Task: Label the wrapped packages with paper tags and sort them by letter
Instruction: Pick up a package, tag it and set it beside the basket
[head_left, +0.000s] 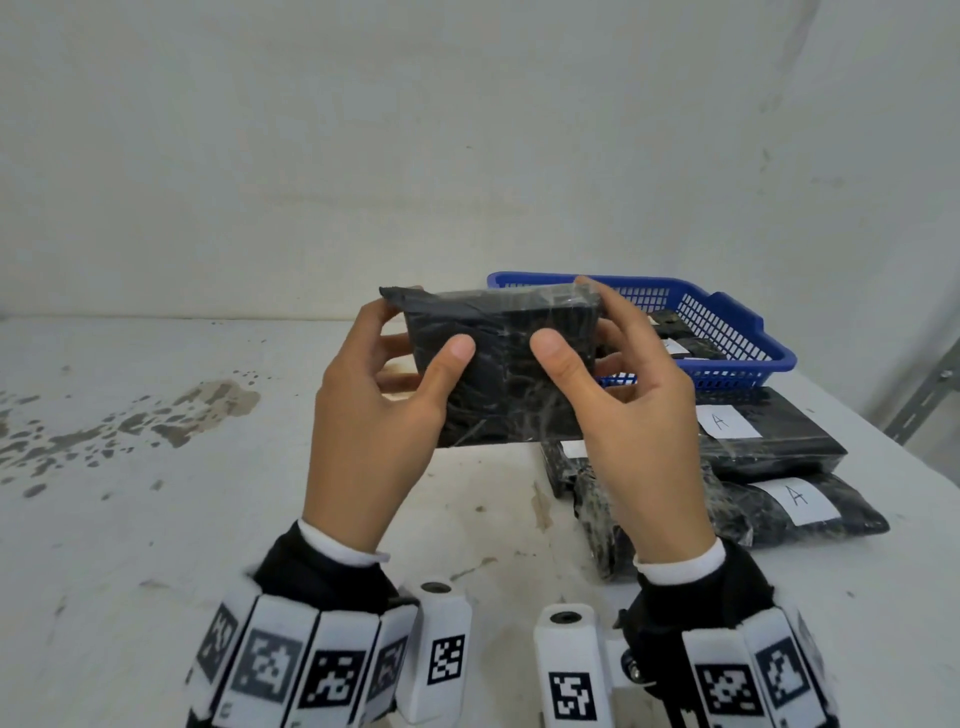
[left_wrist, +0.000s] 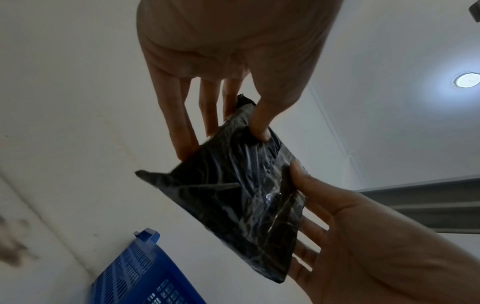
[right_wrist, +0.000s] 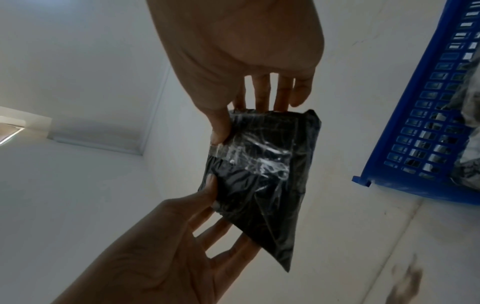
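Observation:
A black package (head_left: 498, 379) wrapped in clear film is held up above the table, tilted, between both hands. My left hand (head_left: 415, 338) grips its left end, thumb on the near face and fingers behind. At the right end, my right hand (head_left: 576, 322) grips it the same way. No paper tag shows on the faces I see. The left wrist view has the package (left_wrist: 241, 195) pinched under my left thumb (left_wrist: 259, 127). The right wrist view shows the package (right_wrist: 265, 174) with shiny tape under my right thumb (right_wrist: 221, 131).
A blue basket (head_left: 737, 332) at the back right holds dark packages, one with a white tag (head_left: 675, 347). In front of it lie stacked black packages with tags marked A (head_left: 727, 421) (head_left: 800, 500). The white table (head_left: 208, 519) is stained at the left.

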